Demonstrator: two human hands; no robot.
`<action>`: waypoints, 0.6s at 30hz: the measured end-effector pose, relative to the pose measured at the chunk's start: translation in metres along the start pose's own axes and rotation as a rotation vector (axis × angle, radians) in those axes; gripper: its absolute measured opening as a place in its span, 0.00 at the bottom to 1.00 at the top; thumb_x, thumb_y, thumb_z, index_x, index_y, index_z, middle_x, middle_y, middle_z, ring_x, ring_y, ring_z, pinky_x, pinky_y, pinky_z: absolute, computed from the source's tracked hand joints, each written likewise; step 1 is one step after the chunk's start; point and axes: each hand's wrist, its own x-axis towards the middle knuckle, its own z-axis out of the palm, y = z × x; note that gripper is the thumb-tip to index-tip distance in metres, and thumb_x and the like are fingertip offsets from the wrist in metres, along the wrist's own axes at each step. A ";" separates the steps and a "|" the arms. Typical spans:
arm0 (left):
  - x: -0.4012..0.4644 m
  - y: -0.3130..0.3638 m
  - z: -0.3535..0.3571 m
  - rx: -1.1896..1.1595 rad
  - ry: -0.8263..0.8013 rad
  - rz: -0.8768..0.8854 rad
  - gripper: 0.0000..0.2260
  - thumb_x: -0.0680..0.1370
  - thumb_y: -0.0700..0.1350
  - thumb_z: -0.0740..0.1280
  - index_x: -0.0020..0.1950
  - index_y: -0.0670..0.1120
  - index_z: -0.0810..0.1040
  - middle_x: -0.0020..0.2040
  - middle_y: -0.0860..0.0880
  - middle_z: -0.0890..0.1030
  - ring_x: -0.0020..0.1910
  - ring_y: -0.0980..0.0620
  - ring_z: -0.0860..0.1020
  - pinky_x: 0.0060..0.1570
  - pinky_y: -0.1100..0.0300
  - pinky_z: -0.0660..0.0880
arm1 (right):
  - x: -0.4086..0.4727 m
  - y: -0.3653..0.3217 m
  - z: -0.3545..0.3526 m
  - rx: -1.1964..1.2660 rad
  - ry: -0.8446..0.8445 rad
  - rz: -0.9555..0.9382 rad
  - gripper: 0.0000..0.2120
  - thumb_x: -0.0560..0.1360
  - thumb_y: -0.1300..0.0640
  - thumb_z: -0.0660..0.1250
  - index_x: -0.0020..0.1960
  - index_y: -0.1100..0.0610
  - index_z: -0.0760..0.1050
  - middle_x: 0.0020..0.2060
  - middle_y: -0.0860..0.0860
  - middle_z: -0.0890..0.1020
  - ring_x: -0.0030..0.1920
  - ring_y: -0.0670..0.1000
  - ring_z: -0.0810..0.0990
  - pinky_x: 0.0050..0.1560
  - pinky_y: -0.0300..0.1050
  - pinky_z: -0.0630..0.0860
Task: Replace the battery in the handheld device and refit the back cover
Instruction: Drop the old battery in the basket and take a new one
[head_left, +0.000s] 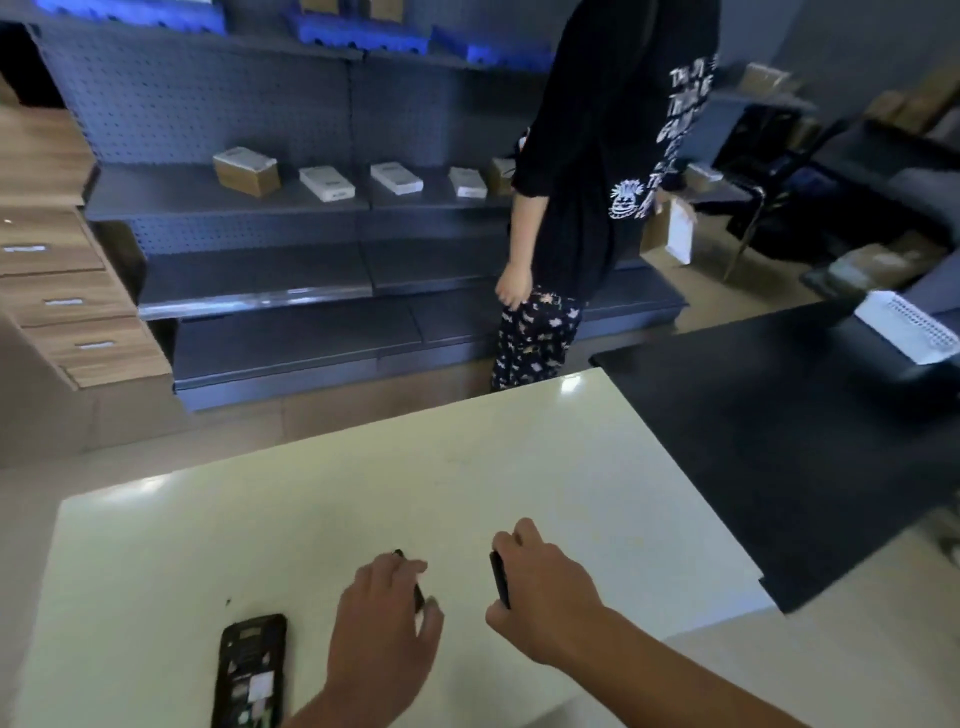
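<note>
Handheld device (249, 670) lies back-open on the bench (311, 509), innards exposed for the swap. Left hand (382, 618) grip pinches a dark piece, probably the battery; right hand (540, 587) clamps another, likely the cover.

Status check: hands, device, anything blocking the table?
Left hand closed on a thin dark piece, right hand gripping another. Handheld device lies open-backed on the white table, left of both hands. Nothing in the way; another person stands beyond the table.

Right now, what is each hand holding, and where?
Right hand grips a thin black piece by its edges. Left hand covers another black piece; hold unclear.
</note>
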 end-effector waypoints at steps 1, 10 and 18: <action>0.008 0.023 0.004 -0.002 0.007 0.042 0.17 0.70 0.45 0.78 0.58 0.46 0.83 0.54 0.46 0.82 0.52 0.41 0.82 0.50 0.45 0.79 | -0.001 0.021 -0.005 0.009 0.019 0.004 0.16 0.77 0.52 0.66 0.63 0.55 0.68 0.60 0.52 0.68 0.52 0.58 0.77 0.45 0.49 0.75; 0.091 0.260 0.061 0.011 0.030 0.159 0.17 0.81 0.57 0.63 0.68 0.57 0.74 0.65 0.56 0.74 0.63 0.54 0.74 0.59 0.58 0.72 | -0.016 0.245 -0.058 0.176 0.164 0.022 0.20 0.78 0.52 0.71 0.65 0.54 0.67 0.66 0.55 0.68 0.57 0.59 0.77 0.50 0.49 0.74; 0.160 0.441 0.150 0.079 -0.161 0.286 0.14 0.78 0.62 0.65 0.62 0.63 0.75 0.61 0.59 0.75 0.57 0.59 0.78 0.46 0.64 0.71 | -0.028 0.441 -0.095 0.205 0.126 0.201 0.28 0.76 0.56 0.73 0.70 0.59 0.65 0.72 0.58 0.62 0.63 0.66 0.72 0.57 0.61 0.75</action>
